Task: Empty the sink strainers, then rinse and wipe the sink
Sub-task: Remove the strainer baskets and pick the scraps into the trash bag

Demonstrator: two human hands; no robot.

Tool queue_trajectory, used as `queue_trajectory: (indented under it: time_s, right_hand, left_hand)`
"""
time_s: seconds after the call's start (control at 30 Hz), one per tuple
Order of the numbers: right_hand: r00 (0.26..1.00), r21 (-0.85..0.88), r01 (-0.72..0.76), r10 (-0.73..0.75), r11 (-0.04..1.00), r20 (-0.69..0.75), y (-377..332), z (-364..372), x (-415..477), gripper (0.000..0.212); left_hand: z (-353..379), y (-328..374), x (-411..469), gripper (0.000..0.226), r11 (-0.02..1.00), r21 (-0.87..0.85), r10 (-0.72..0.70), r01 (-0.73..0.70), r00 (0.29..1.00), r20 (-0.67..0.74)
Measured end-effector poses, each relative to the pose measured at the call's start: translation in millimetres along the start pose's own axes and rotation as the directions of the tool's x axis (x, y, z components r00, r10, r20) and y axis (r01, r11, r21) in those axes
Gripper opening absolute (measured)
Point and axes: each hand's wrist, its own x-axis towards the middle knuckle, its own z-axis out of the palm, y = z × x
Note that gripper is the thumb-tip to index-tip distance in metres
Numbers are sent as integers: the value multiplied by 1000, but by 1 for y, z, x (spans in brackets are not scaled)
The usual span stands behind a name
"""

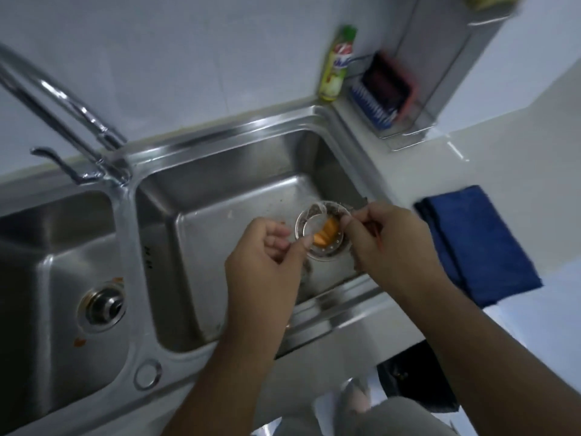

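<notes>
Strainer (328, 247) over sink (220, 234), rim between pinching fingers (278, 239) of left hand (267, 259) and right hand (385, 239).

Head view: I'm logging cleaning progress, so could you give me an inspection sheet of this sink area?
Surface: steel double sink, specks in the right basin, orange smears near the left strainer.
Job's things: right strainer holds orange scraps; left strainer sits in its drain; blue cloth folded on the counter.
Clutter: soap bottle, rack with brush.
Hands: left hand and right hand both pinch the right strainer's rim.
Cables: nothing seen.
Surroundings: faucet, white wall.
</notes>
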Motion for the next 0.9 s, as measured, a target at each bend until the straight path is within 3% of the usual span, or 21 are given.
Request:
queue_trajectory:
  time_s: [0.2, 0.37, 0.53, 0.77, 0.83, 0.9]
  right_hand:
    - [977, 142, 40, -9, 989, -215, 44, -78, -48, 23]
    - [946, 199, 23, 43, 980, -321, 116, -147, -102, 21]
    - [917, 222, -83, 161, 972, -364, 203, -209, -160, 16]
    - [908, 208, -188, 250, 960, -335, 298, -240, -190, 18]
    - [882, 300, -188, 295, 935, -367, 322, -236, -196, 32]
    - [866, 415, -158, 328, 896, -378, 342, -224, -202, 30]
  left_hand:
    - [60, 52, -42, 16, 972, -227, -34, 54, 995, 94]
    - [140, 85, -120, 11, 986, -167, 32, 12, 966, 255]
    - [222, 99, -200, 4, 996, -63, 84, -66, 930, 358]
    - [306, 60, -242, 8, 989, 11, 127, -144, 904, 409]
    - [327, 35, -244, 12, 984, 9, 158, -177, 896, 415]
    - [345, 6, -245, 16, 980, 19, 172, -197, 893, 415]
